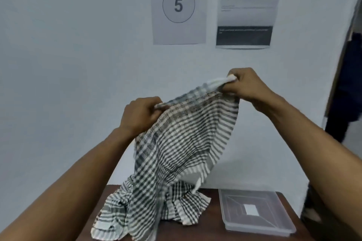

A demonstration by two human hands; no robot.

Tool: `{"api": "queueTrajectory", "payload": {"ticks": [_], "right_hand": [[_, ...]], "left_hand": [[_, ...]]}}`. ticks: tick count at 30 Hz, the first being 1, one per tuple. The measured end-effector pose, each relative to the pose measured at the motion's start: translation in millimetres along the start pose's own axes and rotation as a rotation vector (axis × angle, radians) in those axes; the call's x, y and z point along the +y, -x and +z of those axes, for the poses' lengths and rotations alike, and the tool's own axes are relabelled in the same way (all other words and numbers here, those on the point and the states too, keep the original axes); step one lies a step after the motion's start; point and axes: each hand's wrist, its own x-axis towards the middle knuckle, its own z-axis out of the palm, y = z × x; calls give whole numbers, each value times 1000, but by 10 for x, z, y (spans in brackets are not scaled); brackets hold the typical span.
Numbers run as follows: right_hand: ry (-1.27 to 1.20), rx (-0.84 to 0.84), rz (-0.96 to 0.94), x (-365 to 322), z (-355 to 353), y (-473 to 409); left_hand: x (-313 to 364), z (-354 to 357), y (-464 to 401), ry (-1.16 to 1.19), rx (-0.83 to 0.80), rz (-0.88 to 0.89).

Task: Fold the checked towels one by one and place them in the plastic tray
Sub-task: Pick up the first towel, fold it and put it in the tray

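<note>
Above the brown table (205, 231), both hands, left hand (140, 115) and right hand (245, 84), pinch a checked towel (182, 139); spread its corners taut before folding. Plastic tray (290, 229) waits at four o'clock.

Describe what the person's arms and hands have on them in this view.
Nothing is worn. The left hand and right hand are bare, with no gloves, and no rings or watch that show. Both forearms are bare as far as the picture's edges; no sleeve or cuff comes into view.
</note>
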Motion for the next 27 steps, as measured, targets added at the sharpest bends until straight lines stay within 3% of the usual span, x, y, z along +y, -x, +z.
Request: {"api": "queueTrajectory", "payload": {"ticks": [3, 8, 11, 14, 18, 20, 23, 27], "right_hand": [[-370, 12, 29, 34, -23, 75], [-287, -140, -54, 44, 215, 192], [-214, -131, -63, 64, 283, 229], [-223, -117, -51, 115, 213, 244], [-147, -166, -78, 156, 157, 280], [-84, -157, -81, 198, 151, 299], [76, -186, -19, 388, 97, 358], [485, -189, 61, 811, -71, 495]], "left_hand": [[99, -4, -67, 134, -59, -152], [706, 9, -148, 693, -336, -86], [966, 82, -171, 777, -261, -29], [1036, 101, -205, 860, -198, -87], [1125, 51, -285, 791, -272, -97], [1154, 31, -326, 772, -220, -86], [1043, -3, -409, 713, -69, -148], [633, -32, -419, 670, 88, -303]]}}
